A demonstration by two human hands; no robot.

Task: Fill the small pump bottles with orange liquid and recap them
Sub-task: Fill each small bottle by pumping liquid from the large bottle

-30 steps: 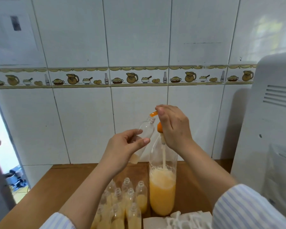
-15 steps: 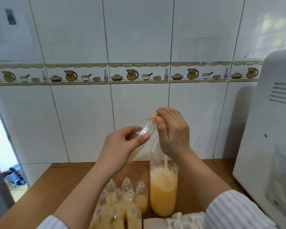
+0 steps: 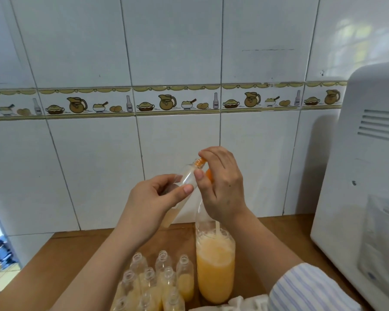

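Letters "XO" on the small painted bottles point(image 3: 129, 104) in the decorative tile border point(image 3: 175, 101) along the wall, no other text legible

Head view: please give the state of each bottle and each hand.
Small bottle: tilted, partly filled, orange nozzle in its mouth.
Large bottle: upright, about half full.
Table bottles: upright, uncapped, partly filled.
Left hand: grips small bottle.
Right hand: pinches orange nozzle.

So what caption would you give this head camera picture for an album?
Left hand tilts a small bottle while right hand holds the orange pump nozzle at its neck.
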